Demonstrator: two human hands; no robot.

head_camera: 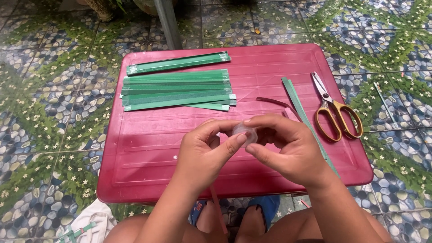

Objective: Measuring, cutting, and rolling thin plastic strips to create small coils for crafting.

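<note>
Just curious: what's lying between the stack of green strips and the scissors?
In the head view, a dark red strip and one long green strip lie on the red tray.

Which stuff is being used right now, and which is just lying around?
In use:
- roll of clear tape, held by left hand and right hand

Lying about:
- stack of green paper strips
- one long green strip
- gold-handled scissors
- dark red strip
- all on the red plastic table

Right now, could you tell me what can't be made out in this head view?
- Small clear roll: mostly covered by left hand and right hand.
- Long green strip: lower part hidden behind the right hand.
- Dark red strip: its end disappears behind the right hand.
- Grey pole: cut off by the top edge.
</note>
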